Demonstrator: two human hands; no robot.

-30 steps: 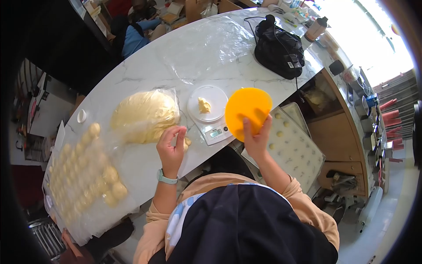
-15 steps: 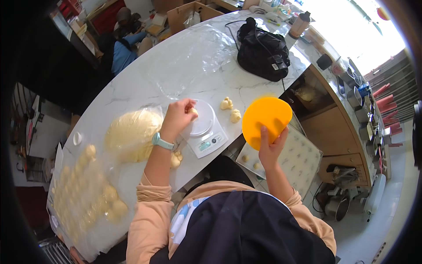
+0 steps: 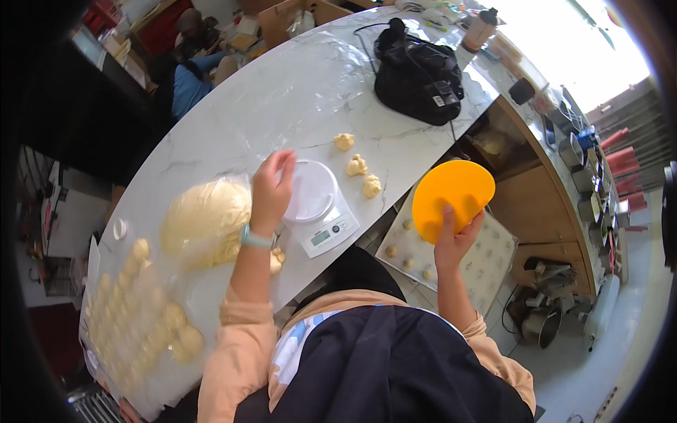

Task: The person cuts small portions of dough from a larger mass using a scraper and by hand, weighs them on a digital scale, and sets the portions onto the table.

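Note:
My right hand (image 3: 459,243) grips a round-edged orange plastic dough scraper (image 3: 451,194), held up over the tray beside the counter. At the left side of a white kitchen scale (image 3: 340,227), my left hand (image 3: 270,189) is empty, fingers slightly apart. The scale's round platform (image 3: 310,192) carries nothing. Three small dough pieces lie in a row right of the scale, the farthest dough piece (image 3: 344,142) rounder than the others. A big dough mass (image 3: 208,215) under plastic film sits left of my left hand. More dough (image 3: 276,261) shows partly behind my left wrist.
Many dough balls (image 3: 141,328) lie under plastic film at the counter's left end. A black bag (image 3: 418,74) stands at the far side. Below the counter edge, a lined tray (image 3: 486,257) holds small balls. Another person (image 3: 189,88) is beyond the counter.
A dough piece that was in my left hand now lies on the counter beyond the other two. My left hand is back left of the platform; the right hand with the scraper shifted right.

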